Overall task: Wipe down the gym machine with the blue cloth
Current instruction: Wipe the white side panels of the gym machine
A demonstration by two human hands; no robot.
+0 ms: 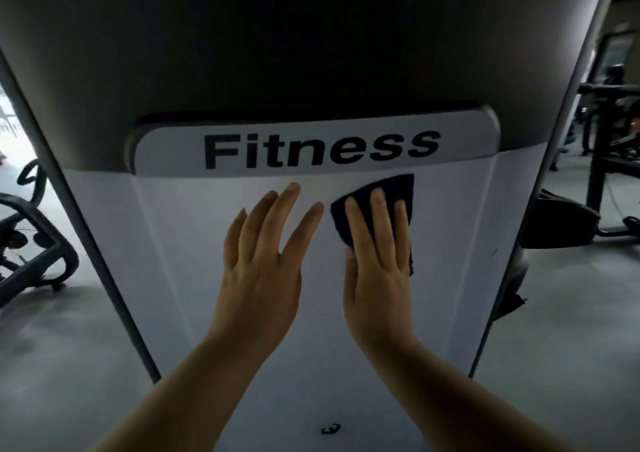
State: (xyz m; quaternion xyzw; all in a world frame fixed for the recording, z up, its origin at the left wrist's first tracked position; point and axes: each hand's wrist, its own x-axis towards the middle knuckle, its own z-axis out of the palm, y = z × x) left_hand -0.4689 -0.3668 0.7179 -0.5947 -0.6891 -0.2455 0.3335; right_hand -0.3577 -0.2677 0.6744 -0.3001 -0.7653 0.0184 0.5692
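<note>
A: On the white shroud panel (194, 243) of the gym machine, below the badge. Item one, far left: dark curved frame of another machine (38, 243) standing on the grey floor (62, 347). No writing legible on it.

B: Item two?

A: Left hand (263, 261), fingers straight and spread, holding nothing. It lies against or just over the panel; I cannot tell whether it touches. Likely a brace.

B: Item three, the task's thing?

A: Blue cloth (398, 191), dark navy, folded small, pinned flat to the panel under the right hand (377, 268). Fingers straight, pressing; no curl round the fabric. Cloth sits just beneath the right end of the badge, close beside the left fingertips.

B: Step in hand?

A: By my judgement, wiping the upper part of the panel, mid-task. Lower panel and side rails appear not yet reached. Next move calls for steady flat pressure and a sweep across or downward, keeping the cloth from sliding out from under the palm.

B: Writing?

A: Grey badge (166, 153): "Fitness", bold black. Small black mark (330, 429) near the bottom edge, unreadable. Far right: more dark gym equipment (609, 112), unlabelled.
</note>
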